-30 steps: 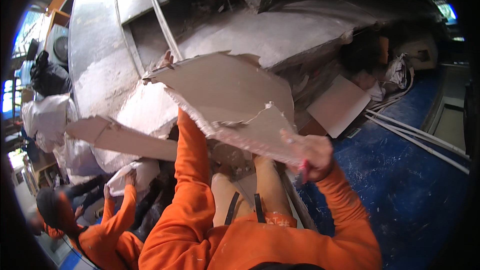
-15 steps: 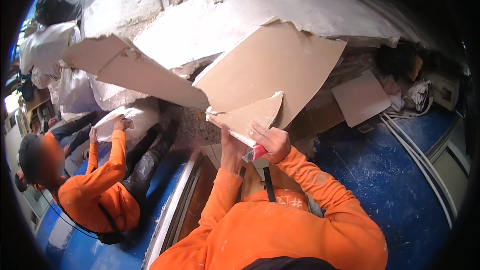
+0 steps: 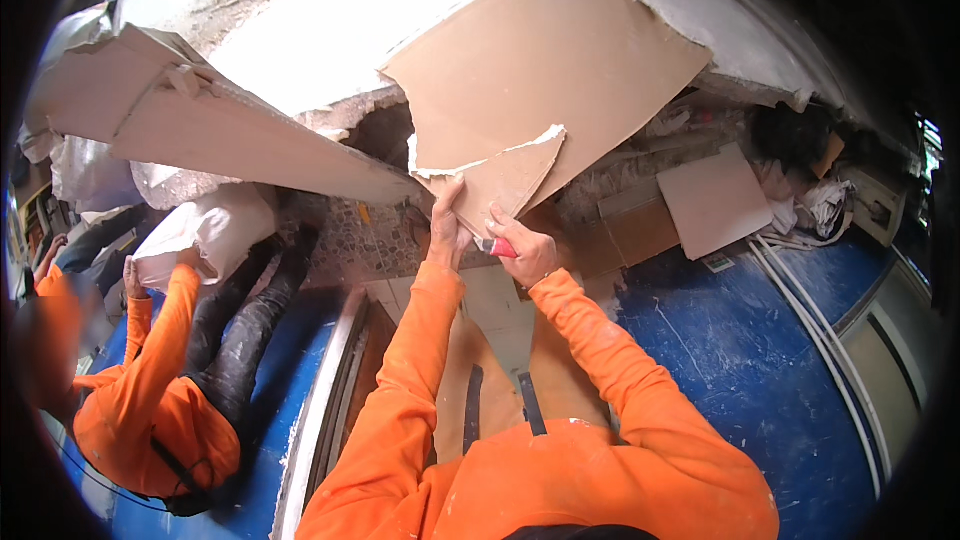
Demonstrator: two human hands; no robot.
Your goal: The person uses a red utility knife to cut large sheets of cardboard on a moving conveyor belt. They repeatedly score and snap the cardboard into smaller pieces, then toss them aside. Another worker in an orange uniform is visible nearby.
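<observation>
My left hand (image 3: 446, 225) grips the lower edge of a small, roughly triangular piece of plasterboard (image 3: 500, 176), thumb on its face. The piece has a ragged white broken edge along its top. In my right hand (image 3: 530, 258) is a red utility knife (image 3: 494, 246), its tip end pointing left toward my left hand; the blade cannot be made out. The right fingers are close to the lower right corner of the piece. Behind it stands a larger tan plasterboard sheet (image 3: 540, 60) with torn edges.
A long broken board (image 3: 230, 130) slants in from the left. At left a co-worker in orange (image 3: 160, 430) holds a white sack (image 3: 205, 230). A square board (image 3: 715, 200) and white pipes (image 3: 825, 340) lie at right on the blue floor (image 3: 700, 370). White slabs (image 3: 480, 0) fill the back.
Both hands have moved slightly, and the small piece has turned so its broken edge faces up. The knife has swung from pointing down-left to pointing left. The view has shifted.
</observation>
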